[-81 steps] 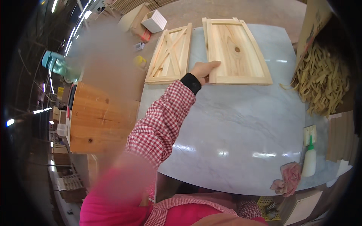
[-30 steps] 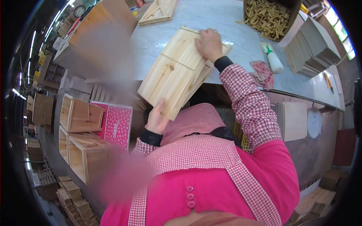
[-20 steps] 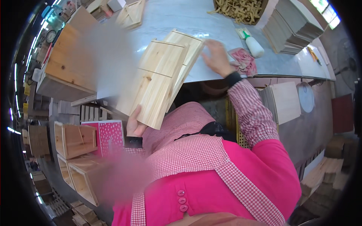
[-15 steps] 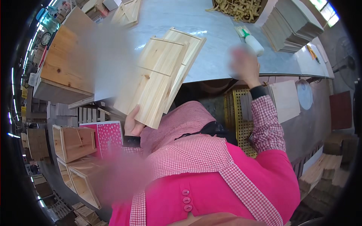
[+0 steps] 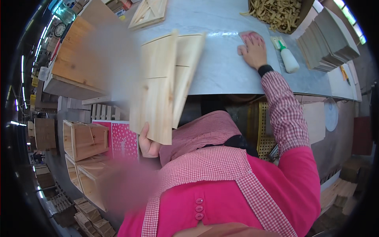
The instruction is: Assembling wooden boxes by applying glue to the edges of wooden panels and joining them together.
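My left hand grips the lower end of two pale wooden boards, its thumb on the front face. The front board partly covers the back board, which fans out to the right. Both are tilted up over the table's near edge, and each has a thin dark line across it. My right hand presses a crumpled pink cloth onto the tabletop, fingers over it. Just right of this hand lies a white squeeze bottle with a green nozzle.
A box of curly tan strips and a stack of grey boards stand at the far right. A large wooden box is at the left, a wooden frame panel far left. Wooden crates sit below. Blurred patches hide parts.
My right hand has moved inward and away from me with the cloth, onto the tabletop left of the bottle. The boards in my left hand have swung more upright. The whole view has shifted.
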Demonstrator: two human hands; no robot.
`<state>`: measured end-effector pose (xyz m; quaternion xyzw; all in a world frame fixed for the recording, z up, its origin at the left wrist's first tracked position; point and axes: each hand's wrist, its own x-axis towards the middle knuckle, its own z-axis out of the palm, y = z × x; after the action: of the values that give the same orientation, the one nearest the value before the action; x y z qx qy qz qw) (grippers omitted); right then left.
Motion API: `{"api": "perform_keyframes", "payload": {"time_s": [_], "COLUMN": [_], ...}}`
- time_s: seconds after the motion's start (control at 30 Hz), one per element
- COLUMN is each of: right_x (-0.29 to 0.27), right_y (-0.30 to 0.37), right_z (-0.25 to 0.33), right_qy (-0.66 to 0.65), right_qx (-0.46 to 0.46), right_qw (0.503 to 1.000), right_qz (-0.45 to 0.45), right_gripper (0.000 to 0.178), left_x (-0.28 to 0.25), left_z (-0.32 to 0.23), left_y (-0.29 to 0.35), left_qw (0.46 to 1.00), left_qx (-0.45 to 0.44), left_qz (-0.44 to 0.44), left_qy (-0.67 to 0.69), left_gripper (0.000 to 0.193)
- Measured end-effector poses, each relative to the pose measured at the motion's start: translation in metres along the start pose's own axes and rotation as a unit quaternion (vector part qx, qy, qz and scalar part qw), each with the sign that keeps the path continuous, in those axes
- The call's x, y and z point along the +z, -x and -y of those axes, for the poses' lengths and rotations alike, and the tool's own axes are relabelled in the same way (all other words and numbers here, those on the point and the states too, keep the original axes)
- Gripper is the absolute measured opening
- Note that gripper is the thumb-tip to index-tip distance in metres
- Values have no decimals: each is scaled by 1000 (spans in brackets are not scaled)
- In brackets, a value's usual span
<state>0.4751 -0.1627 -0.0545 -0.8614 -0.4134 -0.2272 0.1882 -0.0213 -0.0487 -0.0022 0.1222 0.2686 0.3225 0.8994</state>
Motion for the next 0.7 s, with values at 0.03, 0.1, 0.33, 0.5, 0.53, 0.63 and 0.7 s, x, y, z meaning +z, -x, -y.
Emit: {"api": "perform_keyframes", "payload": {"time_s": [0.03, 0.1, 0.33, 0.5, 0.53, 0.63, 0.7], "right_x": [3, 4, -25, 2, 12, 72, 82], "right_y": [-8, -25, 54, -6, -41, -96, -90], "right_z": [14, 58, 255, 226, 208, 128, 94], "right_qy": [-6, -108, -345, -417, -424, -124, -60], "right_qx": [-2, -116, -394, -361, -318, -253, -73], "right_qw": [1000, 987, 850, 831, 844, 958, 995], "right_qz": [2, 15, 57, 77, 84, 52, 29], "right_gripper": [46, 48, 43, 39, 38, 39, 37], "left_x": [-3, -6, 9, 4, 7, 12, 4], "left_z": [-6, -21, -33, -33, -33, -25, -16], "left_y": [3, 0, 0, 8, 8, 11, 15], "left_qw": [999, 999, 990, 991, 991, 992, 989], "left_qx": [13, 41, 123, 117, 115, 102, 86], "left_qz": [10, -8, -67, -59, -62, -77, -108], "left_qy": [31, 23, -6, 13, 20, -2, -45], "left_gripper": [54, 53, 49, 46, 46, 46, 48]}}
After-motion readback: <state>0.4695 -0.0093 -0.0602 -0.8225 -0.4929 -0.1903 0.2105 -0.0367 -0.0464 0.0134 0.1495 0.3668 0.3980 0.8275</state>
